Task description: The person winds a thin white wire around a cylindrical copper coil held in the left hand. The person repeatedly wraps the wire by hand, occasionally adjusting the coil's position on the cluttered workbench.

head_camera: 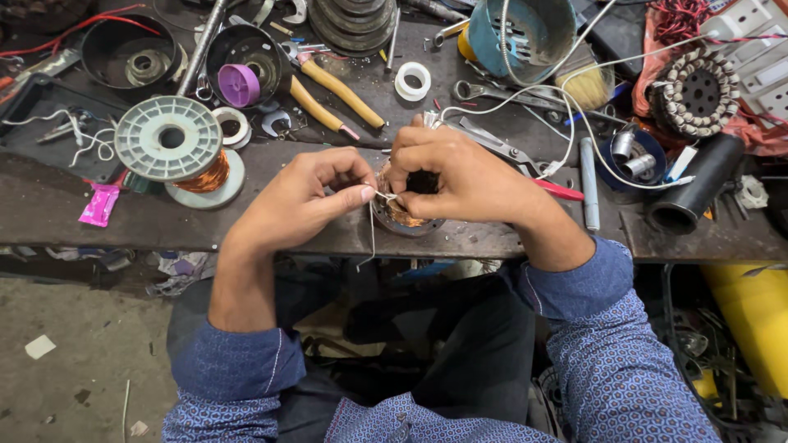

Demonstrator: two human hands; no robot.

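A round motor stator with copper windings [404, 215] sits at the near edge of the dark workbench [49, 209]. My right hand [460, 176] curls over its top and grips it. My left hand [304, 197] pinches a thin white thread [373, 234] between thumb and forefinger, right against the stator's left side; the thread's loose end hangs down past the bench edge. Most of the stator is hidden under my fingers.
A spool of copper wire [185, 152] stands to the left. Yellow-handled pliers [336, 94], a roll of white tape [412, 80], a purple cap [239, 84], another wound stator [698, 92], a black tube [698, 189] and red-handled cutters [558, 190] crowd the bench.
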